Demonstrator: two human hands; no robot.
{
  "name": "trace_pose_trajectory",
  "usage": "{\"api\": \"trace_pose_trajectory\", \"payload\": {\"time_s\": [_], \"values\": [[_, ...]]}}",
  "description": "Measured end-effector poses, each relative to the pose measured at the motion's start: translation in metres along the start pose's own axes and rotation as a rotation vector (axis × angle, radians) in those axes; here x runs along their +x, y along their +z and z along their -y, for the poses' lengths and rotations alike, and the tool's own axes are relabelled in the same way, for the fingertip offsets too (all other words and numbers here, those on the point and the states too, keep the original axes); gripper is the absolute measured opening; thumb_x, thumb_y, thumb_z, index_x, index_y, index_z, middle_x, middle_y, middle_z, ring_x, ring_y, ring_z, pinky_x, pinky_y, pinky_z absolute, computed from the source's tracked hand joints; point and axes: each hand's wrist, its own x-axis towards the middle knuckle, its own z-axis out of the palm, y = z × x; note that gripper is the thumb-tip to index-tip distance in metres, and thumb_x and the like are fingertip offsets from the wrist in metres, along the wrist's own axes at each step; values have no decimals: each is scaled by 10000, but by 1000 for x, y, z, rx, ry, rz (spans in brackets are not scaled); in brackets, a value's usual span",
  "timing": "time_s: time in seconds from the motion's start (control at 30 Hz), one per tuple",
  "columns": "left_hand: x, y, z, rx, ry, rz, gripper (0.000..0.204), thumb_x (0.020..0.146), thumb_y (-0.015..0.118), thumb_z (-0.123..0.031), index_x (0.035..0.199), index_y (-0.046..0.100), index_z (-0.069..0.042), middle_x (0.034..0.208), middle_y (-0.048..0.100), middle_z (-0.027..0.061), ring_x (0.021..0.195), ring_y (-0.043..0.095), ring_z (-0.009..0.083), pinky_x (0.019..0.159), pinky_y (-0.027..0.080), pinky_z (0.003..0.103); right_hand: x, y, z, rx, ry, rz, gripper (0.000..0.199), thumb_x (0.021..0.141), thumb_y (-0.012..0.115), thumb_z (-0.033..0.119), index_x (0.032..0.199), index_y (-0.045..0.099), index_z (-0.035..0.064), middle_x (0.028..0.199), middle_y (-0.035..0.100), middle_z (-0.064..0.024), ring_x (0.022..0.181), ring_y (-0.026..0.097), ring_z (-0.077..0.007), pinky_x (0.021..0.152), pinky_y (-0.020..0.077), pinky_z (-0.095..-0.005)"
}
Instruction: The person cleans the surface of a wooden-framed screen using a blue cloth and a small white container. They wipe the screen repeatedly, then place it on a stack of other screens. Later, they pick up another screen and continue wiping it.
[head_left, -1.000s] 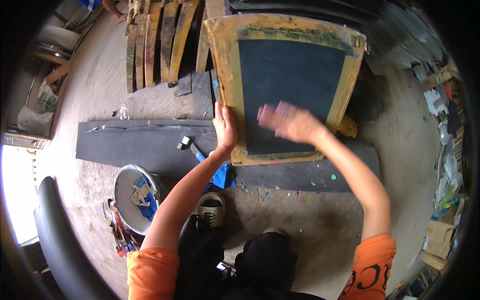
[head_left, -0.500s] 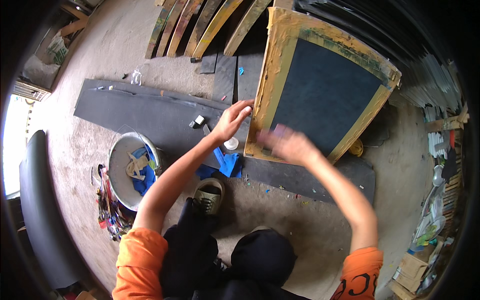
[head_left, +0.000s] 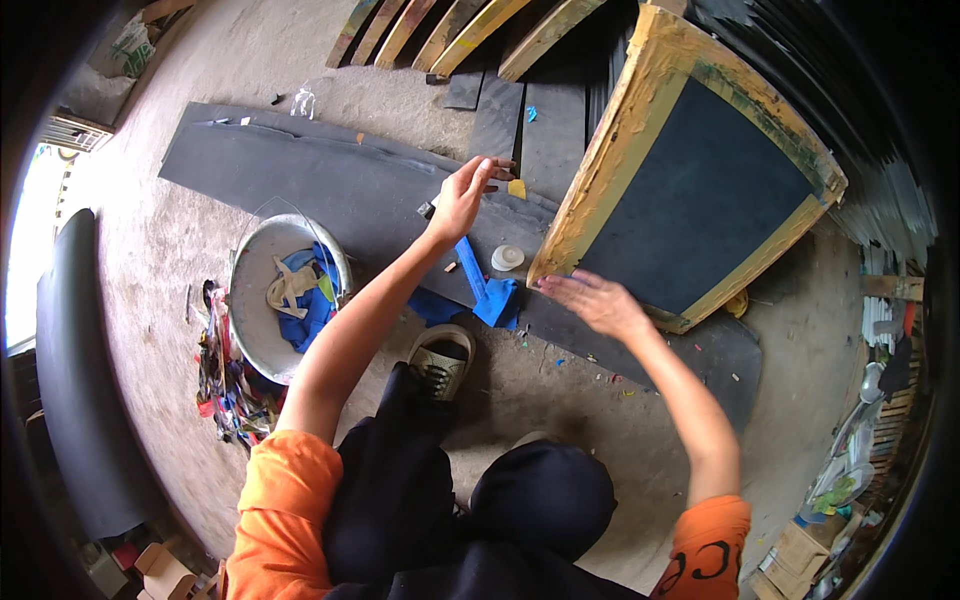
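Observation:
A wooden screen-printing frame (head_left: 600,190) edged with yellowish, smeared tape around a dark mesh panel (head_left: 705,195) leans at the right. My right hand (head_left: 600,302) lies over its lower left corner, fingers stretched out and seemingly empty. To the left of the frame, apart from it, my left hand (head_left: 462,200) hovers with fingers extended loosely over a black sheet (head_left: 330,165). A small yellow piece (head_left: 516,188) shows just below those fingertips; whether they touch it I cannot tell. Between my hands sit a round white lid (head_left: 507,258) and a blue cloth (head_left: 495,303).
A grey bucket (head_left: 240,310) with blue and pale rags stands at left, beside a heap of coloured scraps (head_left: 235,400). Wooden slats (head_left: 440,35) lie at the back. A black roll (head_left: 85,380) stands far left; stacked sheets (head_left: 885,200) line the right.
My left hand has come away from the frame's left edge. My right hand, blurred before, is now lower on the frame's corner. The whole view has shifted.

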Motion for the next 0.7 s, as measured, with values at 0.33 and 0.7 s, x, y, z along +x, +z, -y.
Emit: {"api": "trace_pose_trajectory", "payload": {"time_s": [0.33,0.7], "values": [[1,-9,8,16,16,-35,377,952,349,-295,1051,564,-1,896,618,59,869,568,133,773,427,262,33,-4,5,-13,394,17,624,862,404,409,1389,203,143,1461,127,-7,1350,72,-147,1092,43,-408],[1,-19,12,-27,30,-64,393,949,347,-326,1032,575,-17,851,614,42,844,559,118,773,406,260,97,-109,-178,-47,869,-513,544,872,371,240,1372,235,74,1423,245,-82,1311,239,-226,1063,181,-437]]}}
